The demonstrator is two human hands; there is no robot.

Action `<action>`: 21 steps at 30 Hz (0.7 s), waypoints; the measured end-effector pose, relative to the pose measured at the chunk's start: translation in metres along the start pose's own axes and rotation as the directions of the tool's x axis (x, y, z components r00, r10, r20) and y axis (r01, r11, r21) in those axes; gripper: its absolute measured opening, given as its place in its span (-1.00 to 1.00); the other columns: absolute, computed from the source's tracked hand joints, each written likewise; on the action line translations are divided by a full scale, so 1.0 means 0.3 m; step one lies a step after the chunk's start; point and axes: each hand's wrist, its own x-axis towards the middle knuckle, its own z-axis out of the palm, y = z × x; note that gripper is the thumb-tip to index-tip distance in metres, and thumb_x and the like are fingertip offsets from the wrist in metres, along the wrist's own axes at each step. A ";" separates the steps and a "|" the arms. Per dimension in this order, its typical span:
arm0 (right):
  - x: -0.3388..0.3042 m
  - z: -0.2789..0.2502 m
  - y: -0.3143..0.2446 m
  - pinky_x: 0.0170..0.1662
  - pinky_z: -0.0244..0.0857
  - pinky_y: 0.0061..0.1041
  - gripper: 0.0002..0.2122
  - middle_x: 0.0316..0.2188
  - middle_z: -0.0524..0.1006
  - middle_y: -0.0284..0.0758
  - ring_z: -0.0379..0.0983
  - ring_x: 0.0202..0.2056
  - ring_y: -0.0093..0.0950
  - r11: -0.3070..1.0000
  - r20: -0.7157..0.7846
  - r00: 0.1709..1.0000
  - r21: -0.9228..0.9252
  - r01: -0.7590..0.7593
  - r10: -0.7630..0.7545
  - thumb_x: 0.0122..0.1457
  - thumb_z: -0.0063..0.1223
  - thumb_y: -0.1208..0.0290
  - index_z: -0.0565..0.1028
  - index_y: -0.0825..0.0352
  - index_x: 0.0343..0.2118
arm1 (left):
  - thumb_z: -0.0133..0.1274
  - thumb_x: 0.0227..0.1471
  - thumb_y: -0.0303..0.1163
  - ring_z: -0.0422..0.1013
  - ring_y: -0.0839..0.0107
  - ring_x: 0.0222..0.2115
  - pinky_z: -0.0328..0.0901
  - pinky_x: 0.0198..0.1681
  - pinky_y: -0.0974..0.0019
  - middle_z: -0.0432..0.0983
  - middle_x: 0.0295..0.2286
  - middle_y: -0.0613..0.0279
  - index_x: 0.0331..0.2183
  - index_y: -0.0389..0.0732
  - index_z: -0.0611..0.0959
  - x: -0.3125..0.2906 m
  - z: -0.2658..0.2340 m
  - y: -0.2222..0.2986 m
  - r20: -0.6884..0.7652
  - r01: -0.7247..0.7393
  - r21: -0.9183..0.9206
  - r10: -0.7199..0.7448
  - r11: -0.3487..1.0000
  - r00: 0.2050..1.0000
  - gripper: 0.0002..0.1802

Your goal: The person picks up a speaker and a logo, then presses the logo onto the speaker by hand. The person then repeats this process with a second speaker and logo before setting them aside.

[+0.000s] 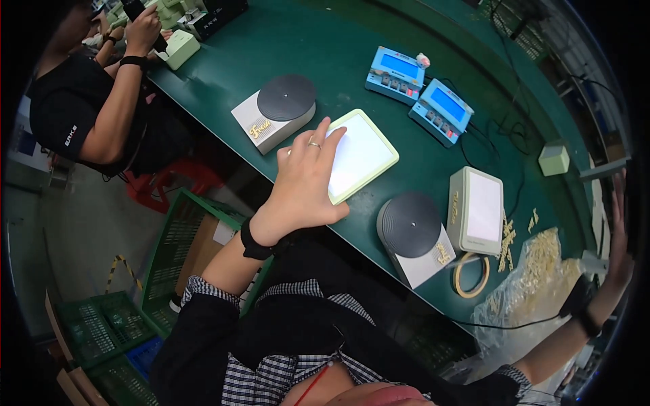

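A pale-green framed box with a glowing white panel [362,155] lies on the green workbench. My left hand [305,177] spans its left side, the thumb at the near corner and the fingers along the far-left edge, one over the panel. The covered corner is hidden. At the far right rim, my right hand [617,230] is stretched out with straight fingers, beside a grey metal part [604,169]; nothing shows in it. Just beyond my left hand sits a light-grey box with a round black ribbed top [287,98] and gold lettering.
Another black-topped box [412,227] and an upright white-panelled box [478,211] stand right, near a tape roll [471,276] and a plastic bag of gold pieces [528,271]. Two blue display units [396,73] stand behind. A co-worker [95,115] holds a black tool; green crates [166,271] stand left.
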 end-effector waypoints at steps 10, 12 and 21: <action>-0.551 0.630 0.765 0.23 0.06 -0.28 -0.13 0.10 0.33 -0.03 0.28 0.15 -0.20 0.938 -0.013 0.957 -0.197 -0.286 0.289 0.02 0.22 0.15 -0.01 0.47 0.28 | 0.39 -0.47 -0.29 0.22 0.07 0.13 0.11 0.18 0.14 0.24 0.10 -0.17 0.17 -0.30 0.22 0.010 -0.069 0.029 0.110 0.094 -0.726 -0.019 0.681 0.994 0.12; -0.516 0.631 0.889 0.25 0.03 -0.28 -0.13 0.15 0.26 -0.04 0.22 0.19 -0.23 0.986 -0.037 0.987 -0.051 -0.156 0.154 0.05 0.19 0.19 -0.07 0.44 0.31 | 0.41 -0.44 -0.30 0.22 0.14 0.15 0.06 0.23 0.23 0.26 0.09 -0.14 0.18 -0.32 0.20 -0.010 -0.066 0.102 0.104 0.062 -0.897 0.073 0.437 0.992 0.13; -0.585 0.538 1.093 0.20 0.14 -0.28 -0.14 0.14 0.31 -0.12 0.28 0.15 -0.22 0.945 -0.213 0.976 0.305 0.119 -0.055 -0.10 0.19 0.22 0.07 0.41 0.28 | 0.43 -0.36 -0.17 0.18 0.09 0.17 0.03 0.24 0.14 0.11 0.19 -0.24 0.21 -0.34 0.15 -0.054 -0.023 0.405 0.148 -0.112 -0.897 0.530 0.428 0.835 0.18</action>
